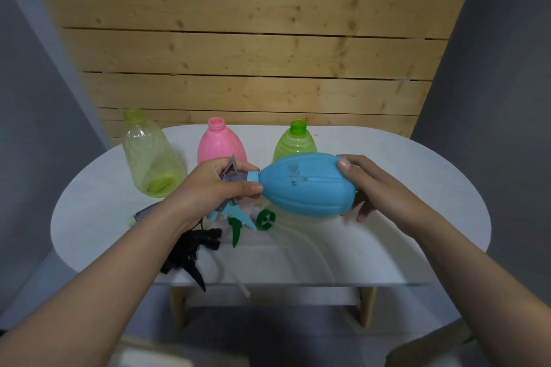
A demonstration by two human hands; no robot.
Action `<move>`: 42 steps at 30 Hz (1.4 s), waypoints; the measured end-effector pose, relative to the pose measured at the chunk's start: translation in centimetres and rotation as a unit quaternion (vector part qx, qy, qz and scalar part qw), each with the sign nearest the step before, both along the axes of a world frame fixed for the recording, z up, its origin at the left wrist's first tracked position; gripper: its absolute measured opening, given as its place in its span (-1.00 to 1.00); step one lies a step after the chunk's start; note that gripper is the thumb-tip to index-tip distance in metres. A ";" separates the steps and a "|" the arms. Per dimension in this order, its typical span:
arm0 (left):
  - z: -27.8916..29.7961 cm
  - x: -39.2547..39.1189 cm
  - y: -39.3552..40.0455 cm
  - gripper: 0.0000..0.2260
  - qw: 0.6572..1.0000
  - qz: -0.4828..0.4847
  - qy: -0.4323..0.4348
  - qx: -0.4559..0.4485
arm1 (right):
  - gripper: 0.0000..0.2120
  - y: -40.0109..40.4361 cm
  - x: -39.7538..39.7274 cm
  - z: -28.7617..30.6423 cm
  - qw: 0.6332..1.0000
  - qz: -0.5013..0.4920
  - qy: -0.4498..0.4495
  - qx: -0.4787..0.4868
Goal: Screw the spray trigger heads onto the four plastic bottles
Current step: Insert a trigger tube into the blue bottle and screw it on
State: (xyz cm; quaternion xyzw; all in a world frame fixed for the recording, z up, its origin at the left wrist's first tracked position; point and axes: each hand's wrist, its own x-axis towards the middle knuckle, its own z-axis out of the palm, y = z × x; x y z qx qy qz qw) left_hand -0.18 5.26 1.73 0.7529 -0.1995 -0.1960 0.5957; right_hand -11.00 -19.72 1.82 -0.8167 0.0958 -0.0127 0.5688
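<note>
The blue bottle [304, 185] is held on its side above the middle of the white table [387, 176], neck pointing left. The right hand [372, 185] wraps its thumb and fingers around the bottle's wide base. The left hand [214, 185] curls around the grey trigger head [231, 177] at the blue neck, thumb and forefinger pinching near the collar.

The bottle looks empty, so it is probably light, and its thin ribbed wall will likely dent if squeezed hard. The ribs should give some grip against twisting, so a hold at the wide base suits it. The head seems stiff; the collar is the best place to turn it, not the lever.

At the far side, three open bottles stand upright: a clear yellow-green bottle [150, 158] at the left, a pink bottle [220, 143] in the middle, a green bottle [295, 141] to its right. Near the front edge lie a black trigger head [190, 253], a green trigger head [238, 228] and another grey one [143, 213], with clear tubes [310, 250] trailing right.
</note>
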 end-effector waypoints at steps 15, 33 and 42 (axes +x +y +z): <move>0.1 -0.5 -0.3 -0.82 0.998 -0.014 -0.061 -0.017 | -0.50 0.0 0.4 -0.2 0.994 0.021 0.043 0.100; 0.9 -0.2 -1.1 -0.76 0.992 -0.025 -0.126 0.008 | -0.50 -0.6 -0.5 0.5 0.996 0.014 0.059 0.058; 1.2 -0.7 -3.2 -0.71 0.984 -0.055 -0.164 0.032 | -0.22 0.5 -0.3 0.7 0.959 0.084 -0.032 -0.267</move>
